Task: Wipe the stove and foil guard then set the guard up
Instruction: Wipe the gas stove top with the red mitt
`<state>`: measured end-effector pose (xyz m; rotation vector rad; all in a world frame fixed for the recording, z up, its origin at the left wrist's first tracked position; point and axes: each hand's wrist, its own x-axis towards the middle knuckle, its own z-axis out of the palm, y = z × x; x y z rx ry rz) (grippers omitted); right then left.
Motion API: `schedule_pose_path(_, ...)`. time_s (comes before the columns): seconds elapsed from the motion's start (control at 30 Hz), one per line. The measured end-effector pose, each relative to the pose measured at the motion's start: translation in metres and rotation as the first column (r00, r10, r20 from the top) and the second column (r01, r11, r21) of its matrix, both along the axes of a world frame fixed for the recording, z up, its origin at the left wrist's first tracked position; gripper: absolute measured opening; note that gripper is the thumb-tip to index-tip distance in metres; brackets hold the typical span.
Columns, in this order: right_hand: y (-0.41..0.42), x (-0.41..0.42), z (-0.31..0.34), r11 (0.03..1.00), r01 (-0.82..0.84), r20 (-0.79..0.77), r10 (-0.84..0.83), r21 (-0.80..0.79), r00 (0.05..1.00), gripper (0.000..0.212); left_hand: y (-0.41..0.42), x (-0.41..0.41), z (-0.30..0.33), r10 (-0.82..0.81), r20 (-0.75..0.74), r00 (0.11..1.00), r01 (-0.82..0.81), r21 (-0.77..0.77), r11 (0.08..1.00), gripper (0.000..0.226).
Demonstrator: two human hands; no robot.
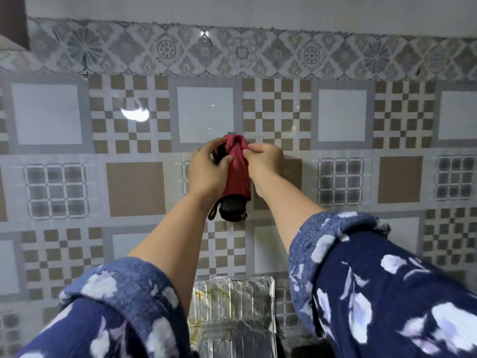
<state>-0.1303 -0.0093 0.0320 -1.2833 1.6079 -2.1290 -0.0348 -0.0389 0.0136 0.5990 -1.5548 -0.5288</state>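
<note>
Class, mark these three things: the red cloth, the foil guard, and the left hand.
red cloth (237,171): head view, middle of its hanging fold.
foil guard (232,301): head view, ribbed upper panel.
left hand (206,171): head view, back of the hand.

Ribbed, stained foil guard (232,313) upright against the patterned tile wall (134,189), bottom centre

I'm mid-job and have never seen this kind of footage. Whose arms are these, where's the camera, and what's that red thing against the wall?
There is no machine here: a person wears one camera on the head, looking forward and down, so both arms reach into view from below. The left hand and right hand both grip a red folded umbrella up against the tiled wall; it seems to hang from something hidden behind it. Below, between the flowered sleeves, the crinkled foil guard stands against the wall. The stove is out of view.
</note>
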Motion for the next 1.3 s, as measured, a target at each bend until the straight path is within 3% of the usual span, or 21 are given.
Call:
schedule_pose_path(0.1,0.02,-0.007,0.004,0.999,-0.027,-0.02,0.026,-0.018,0.999,0.019,0.02,0.004,0.003,-0.075,-0.066,0.995,0.077,0.028,0.997,0.038)
schedule_pose_path(0.3,0.096,-0.029,-0.013,0.988,-0.099,-0.129,0.115,0.118,0.985,0.01,0.084,0.011,-0.016,-0.222,-0.022,0.975,0.222,0.197,0.955,0.028)
schedule_pose_path(0.5,0.2,-0.054,-0.054,0.964,-0.107,-0.137,0.143,0.243,0.98,0.012,0.177,-0.002,-0.06,-0.229,0.04,0.973,0.207,0.298,0.932,0.018)
schedule_pose_path(0.67,0.27,-0.072,-0.098,0.954,-0.11,-0.127,0.15,0.28,0.98,0.033,0.258,-0.022,-0.101,-0.253,0.048,0.966,0.212,0.413,0.886,0.022)
schedule_pose_path(0.83,0.341,-0.087,-0.144,0.908,-0.182,-0.041,0.213,0.378,0.976,0.025,0.332,-0.031,-0.14,-0.242,0.041,0.969,0.19,0.501,0.844,0.024)
schedule_pose_path(1.1,0.409,-0.085,-0.228,0.792,-0.204,-0.04,0.276,0.576,0.96,0.028,0.415,-0.023,-0.222,-0.151,0.138,0.979,0.032,0.626,0.779,0.028)
schedule_pose_path(1.23,0.424,-0.074,-0.266,0.756,-0.158,-0.086,0.272,0.635,0.958,0.028,0.431,-0.013,-0.252,-0.115,0.281,0.953,-0.114,0.683,0.722,0.036)
schedule_pose_path(1.3,0.427,-0.07,-0.279,0.733,-0.091,-0.178,0.282,0.674,0.943,0.027,0.434,-0.011,-0.263,-0.113,0.395,0.912,-0.185,0.641,0.745,0.037)
